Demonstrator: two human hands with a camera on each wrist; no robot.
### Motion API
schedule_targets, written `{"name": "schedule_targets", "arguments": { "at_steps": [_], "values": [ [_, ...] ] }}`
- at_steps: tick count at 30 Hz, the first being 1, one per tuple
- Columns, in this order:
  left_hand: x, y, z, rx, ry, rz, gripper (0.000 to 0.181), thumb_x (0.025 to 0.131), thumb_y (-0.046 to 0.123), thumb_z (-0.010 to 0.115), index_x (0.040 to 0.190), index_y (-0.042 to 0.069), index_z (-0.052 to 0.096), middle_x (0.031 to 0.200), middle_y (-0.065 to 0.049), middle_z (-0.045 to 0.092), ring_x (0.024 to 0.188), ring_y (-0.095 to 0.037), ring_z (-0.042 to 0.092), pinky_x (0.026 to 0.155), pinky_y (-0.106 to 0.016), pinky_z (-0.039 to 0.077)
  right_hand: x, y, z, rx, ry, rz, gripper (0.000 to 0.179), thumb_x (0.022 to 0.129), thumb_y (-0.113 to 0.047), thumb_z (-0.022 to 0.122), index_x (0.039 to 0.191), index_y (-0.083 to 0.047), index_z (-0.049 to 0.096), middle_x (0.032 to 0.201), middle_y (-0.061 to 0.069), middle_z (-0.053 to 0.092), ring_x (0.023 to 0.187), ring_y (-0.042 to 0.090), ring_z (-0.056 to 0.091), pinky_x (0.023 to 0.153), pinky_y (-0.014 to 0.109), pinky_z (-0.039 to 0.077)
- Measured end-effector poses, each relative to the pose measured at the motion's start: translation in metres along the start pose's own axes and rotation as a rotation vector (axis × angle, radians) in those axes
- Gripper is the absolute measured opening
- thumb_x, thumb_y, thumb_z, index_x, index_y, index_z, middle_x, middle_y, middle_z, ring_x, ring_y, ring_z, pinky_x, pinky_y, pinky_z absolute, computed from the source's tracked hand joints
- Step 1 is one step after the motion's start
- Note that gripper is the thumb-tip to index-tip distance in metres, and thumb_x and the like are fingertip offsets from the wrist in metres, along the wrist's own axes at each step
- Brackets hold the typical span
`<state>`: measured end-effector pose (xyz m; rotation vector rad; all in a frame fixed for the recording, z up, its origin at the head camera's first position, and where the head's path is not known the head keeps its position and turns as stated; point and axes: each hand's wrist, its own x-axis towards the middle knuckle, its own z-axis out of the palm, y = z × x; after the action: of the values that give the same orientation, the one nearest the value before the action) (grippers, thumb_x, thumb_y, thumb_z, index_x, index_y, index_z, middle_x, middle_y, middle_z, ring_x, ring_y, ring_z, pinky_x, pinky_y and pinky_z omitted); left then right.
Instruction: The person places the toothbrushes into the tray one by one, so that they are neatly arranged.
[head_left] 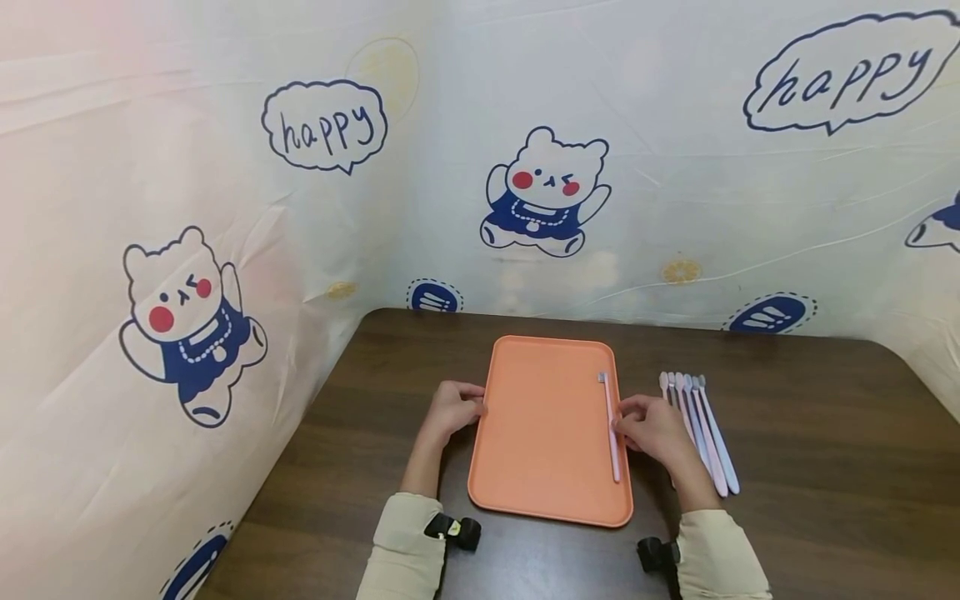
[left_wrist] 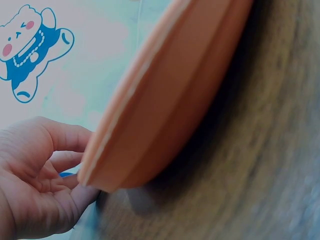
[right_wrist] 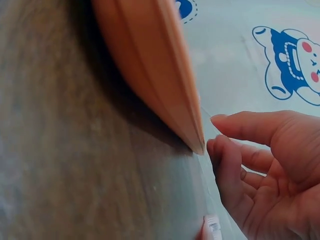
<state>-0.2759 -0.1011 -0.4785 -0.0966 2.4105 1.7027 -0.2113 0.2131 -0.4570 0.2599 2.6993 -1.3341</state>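
An orange rectangular tray (head_left: 543, 425) lies on the table, with one pink toothbrush (head_left: 611, 442) lengthwise along its right side, bristles toward the far end. My left hand (head_left: 452, 410) pinches the tray's left rim; in the left wrist view, thumb and fingers (left_wrist: 70, 137) meet at that edge. At the opposite side, my right hand (head_left: 651, 427) is beside the tray's right rim, its fingertips close to the toothbrush. The right wrist view shows the bent fingers (right_wrist: 227, 165) just off the rim, with nothing between thumb and fingers.
Several pastel toothbrushes (head_left: 705, 442) lie side by side right of the tray, partly behind my right hand and wrist. The dark wooden table (head_left: 840, 450) meets a cloth backdrop (head_left: 660, 167) printed with bears. Black wrist cameras (head_left: 656, 554) sit on both sleeves.
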Motion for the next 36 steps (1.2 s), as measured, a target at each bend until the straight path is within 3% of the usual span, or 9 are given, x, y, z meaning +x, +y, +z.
{"name": "schedule_targets", "arguments": {
  "at_steps": [5,12,19,36],
  "values": [
    [0.000,0.000,0.000,0.001,0.001,-0.002,0.030,0.082,-0.005,0.066,0.111,-0.008,0.074,0.109,-0.024,0.073,0.082,-0.015,0.068,0.076,-0.035,0.062,0.002,0.003,0.002,-0.042,0.021,-0.015,0.027,0.088,-0.013,0.075,0.107,0.003,0.064,0.075,0.007,0.066,0.061,0.013,0.060,0.056,0.026,0.051],
    [0.001,0.000,0.000,0.006,0.008,-0.006,0.030,0.082,-0.005,0.067,0.110,-0.007,0.074,0.108,-0.023,0.074,0.079,-0.014,0.067,0.074,-0.033,0.061,0.002,0.007,-0.001,-0.006,-0.008,-0.020,0.021,0.087,-0.008,0.073,0.100,0.003,0.061,0.075,0.008,0.068,0.059,0.012,0.062,0.055,0.026,0.053],
    [0.001,0.001,0.001,0.008,0.011,-0.007,0.029,0.081,-0.004,0.067,0.109,-0.007,0.074,0.106,-0.021,0.074,0.077,-0.013,0.066,0.070,-0.029,0.059,0.000,0.007,-0.006,0.013,-0.047,-0.018,0.020,0.090,-0.007,0.071,0.103,0.004,0.060,0.079,0.010,0.069,0.060,0.012,0.063,0.056,0.026,0.055],
    [-0.001,0.001,0.000,0.009,0.008,-0.003,0.029,0.079,-0.004,0.068,0.107,-0.007,0.074,0.101,-0.021,0.075,0.073,-0.013,0.065,0.067,-0.027,0.058,-0.006,0.008,-0.025,0.061,-0.041,-0.066,0.029,0.099,-0.014,0.061,0.118,0.007,0.060,0.097,0.021,0.070,0.073,0.015,0.066,0.068,0.032,0.060]
  ]
}}
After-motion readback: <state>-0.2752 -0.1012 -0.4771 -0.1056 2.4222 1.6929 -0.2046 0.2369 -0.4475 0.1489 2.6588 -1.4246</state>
